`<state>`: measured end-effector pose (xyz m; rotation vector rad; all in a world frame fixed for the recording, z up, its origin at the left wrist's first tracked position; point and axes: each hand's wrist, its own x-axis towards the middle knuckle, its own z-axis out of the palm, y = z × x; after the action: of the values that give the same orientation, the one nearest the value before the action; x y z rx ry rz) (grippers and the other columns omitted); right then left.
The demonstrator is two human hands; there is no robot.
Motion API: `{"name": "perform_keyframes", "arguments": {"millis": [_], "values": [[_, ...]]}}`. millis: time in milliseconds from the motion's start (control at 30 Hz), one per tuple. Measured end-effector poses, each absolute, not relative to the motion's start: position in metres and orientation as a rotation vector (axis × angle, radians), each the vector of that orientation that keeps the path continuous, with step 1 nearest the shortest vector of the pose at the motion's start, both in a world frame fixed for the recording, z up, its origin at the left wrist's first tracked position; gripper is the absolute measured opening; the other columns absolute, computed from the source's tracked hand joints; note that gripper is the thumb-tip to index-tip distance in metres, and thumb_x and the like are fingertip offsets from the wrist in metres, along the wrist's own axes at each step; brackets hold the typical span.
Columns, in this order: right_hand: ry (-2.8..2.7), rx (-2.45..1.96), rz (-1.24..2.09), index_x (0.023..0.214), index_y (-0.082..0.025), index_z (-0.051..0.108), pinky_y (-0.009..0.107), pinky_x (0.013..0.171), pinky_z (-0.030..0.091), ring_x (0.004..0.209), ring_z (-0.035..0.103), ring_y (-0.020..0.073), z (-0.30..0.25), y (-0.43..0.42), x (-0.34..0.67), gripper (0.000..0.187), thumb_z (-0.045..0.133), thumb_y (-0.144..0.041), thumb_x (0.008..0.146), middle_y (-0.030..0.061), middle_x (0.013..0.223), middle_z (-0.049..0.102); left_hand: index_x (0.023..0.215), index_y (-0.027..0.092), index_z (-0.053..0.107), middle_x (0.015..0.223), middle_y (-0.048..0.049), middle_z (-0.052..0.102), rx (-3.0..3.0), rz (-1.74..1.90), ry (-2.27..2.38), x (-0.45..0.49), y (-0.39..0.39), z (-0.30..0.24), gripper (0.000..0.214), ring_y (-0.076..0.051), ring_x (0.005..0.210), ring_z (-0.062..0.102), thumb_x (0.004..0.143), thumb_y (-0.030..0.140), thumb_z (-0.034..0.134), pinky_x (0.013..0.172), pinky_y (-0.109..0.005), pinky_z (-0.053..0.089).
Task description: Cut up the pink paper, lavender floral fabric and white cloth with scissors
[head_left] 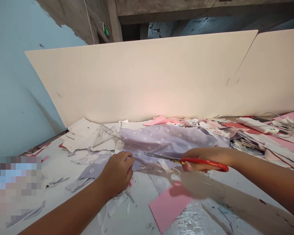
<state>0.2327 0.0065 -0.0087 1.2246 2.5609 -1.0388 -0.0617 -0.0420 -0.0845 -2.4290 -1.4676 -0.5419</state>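
The right hand (205, 160) closes around red-handled scissors (204, 164), blades at lilac flowered cloth (166, 140); the left hand (117, 173) curls narrowly over the cloth's edge. A green wall sign (106, 30) is too small to read.

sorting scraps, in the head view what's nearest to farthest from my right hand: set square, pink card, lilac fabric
From the right hand:
1. Lilac fabric: directly left of it, beyond the scissor blades
2. Pink card: lower left, on the table
3. Set square: far left, on white paper
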Motion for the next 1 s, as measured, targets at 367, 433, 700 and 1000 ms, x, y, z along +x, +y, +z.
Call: {"name": "perform_keyframes", "arguments": {"millis": [367,433,700,1000], "values": [[2.525,1.127,-1.246,0.066,-0.018,0.039,0.020,0.043,0.029,0.045,0.032,0.0074,-0.029,0.012,0.212,0.049,0.038,-0.067,0.072,-0.0032,0.055,0.038,0.069,0.020,0.053,0.068,0.0011,0.058,-2.833,-0.470,-1.238,-0.013,-0.068,-0.077,0.017,-0.012,0.072,0.049,0.081,0.013,0.041,0.069,-0.028,0.033],[2.529,1.199,-1.233,0.063,-0.018,0.037,0.020,0.042,0.028,0.044,0.032,0.0075,-0.031,0.011,0.211,0.049,0.038,-0.067,0.072,-0.0029,0.053,0.038,0.067,0.019,0.052,0.064,0.0008,0.057,-2.834,-0.480,-1.196,-0.013,-0.068,-0.075,0.017,-0.012,0.070,0.048,0.080,0.014,0.042,0.067,-0.027,0.032],[2.433,1.490,-1.190,0.063,-0.018,0.040,0.022,0.041,0.029,0.041,0.040,0.0093,-0.019,0.010,0.234,0.045,0.035,-0.060,0.076,0.0012,0.055,0.049,0.076,0.023,0.055,0.071,0.0002,0.058,-2.268,-0.411,-2.146,-0.086,-0.046,-0.011,0.021,-0.014,0.060,0.050,0.077,0.024,0.035,0.052,-0.024,0.034],[2.540,2.018,-1.238,0.073,-0.018,0.042,0.020,0.042,0.031,0.052,0.045,0.0104,-0.043,0.020,0.182,0.025,0.055,-0.038,0.065,-0.0002,0.066,0.052,0.099,0.025,0.053,0.088,-0.0045,0.064,-2.107,-0.181,-2.356,-0.078,-0.018,-0.032,0.038,-0.019,0.070,0.059,0.078,0.047,0.031,0.056,-0.027,0.037]]}}
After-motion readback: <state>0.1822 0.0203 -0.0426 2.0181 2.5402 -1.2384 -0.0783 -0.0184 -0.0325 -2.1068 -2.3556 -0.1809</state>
